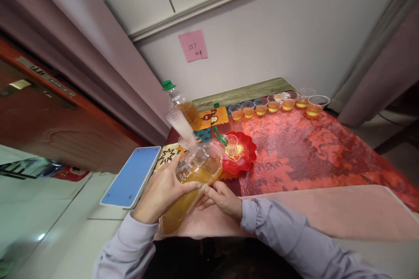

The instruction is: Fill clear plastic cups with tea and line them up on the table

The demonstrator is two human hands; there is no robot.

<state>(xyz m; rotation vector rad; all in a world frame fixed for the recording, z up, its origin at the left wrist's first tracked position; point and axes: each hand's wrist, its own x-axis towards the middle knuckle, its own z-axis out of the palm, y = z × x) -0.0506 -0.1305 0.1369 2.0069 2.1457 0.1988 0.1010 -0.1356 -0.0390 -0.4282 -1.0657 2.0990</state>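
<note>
Both my hands hold a large clear plastic bottle (201,171) of yellow drink, tilted with its neck toward the right. My left hand (163,192) is wrapped round the bottle's left side. My right hand (224,199) grips it from the lower right, with some fingers hidden beneath. At the bottle's mouth, a clear plastic cup (233,143) with some yellow liquid sits on a red scalloped plate (250,161). A green plastic strap (220,136) shows near the bottle's neck. Just beyond the bottle leans a stack of clear cups (179,121).
Another bottle with a green cap (186,109) stands at the table's back left. Several cups of yellow drink (273,103) line the far side. A loose green cap (216,105) lies nearby. A blue-topped stool (132,176) stands left of the red-covered table (294,152).
</note>
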